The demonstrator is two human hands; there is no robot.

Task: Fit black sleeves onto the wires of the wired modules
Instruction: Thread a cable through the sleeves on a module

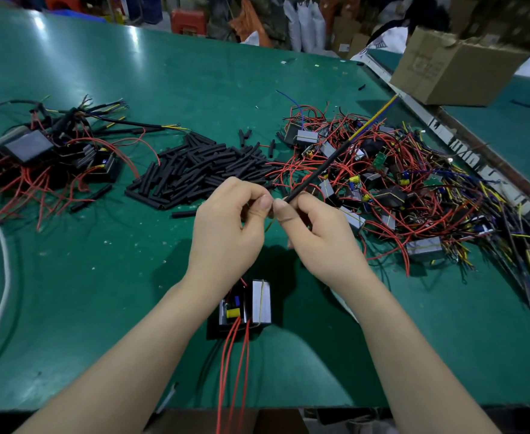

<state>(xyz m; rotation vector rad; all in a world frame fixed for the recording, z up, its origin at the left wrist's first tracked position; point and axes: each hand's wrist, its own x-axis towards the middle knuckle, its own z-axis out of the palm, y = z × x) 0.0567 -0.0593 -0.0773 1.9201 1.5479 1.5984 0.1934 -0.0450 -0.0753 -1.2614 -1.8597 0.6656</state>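
My right hand [316, 236] pinches the near end of a black sleeve [320, 173] that slants up to the right, with yellow and blue wires [379, 112] sticking out of its far end. My left hand [229, 227] pinches the thin wires right beside it, thumb tips almost touching. Below my hands a wired module [246, 305] lies on the green table [100, 277], its red wires [235, 364] trailing over the near edge. A pile of loose black sleeves [194, 170] lies just beyond my hands.
A tangle of modules with red, yellow and blue wires [398, 189] covers the right side. Modules with sleeved wires [47, 148] lie at the left. A cardboard box [451, 67] stands at the back right on a neighbouring table. A white cable [0, 296] curves along the left edge.
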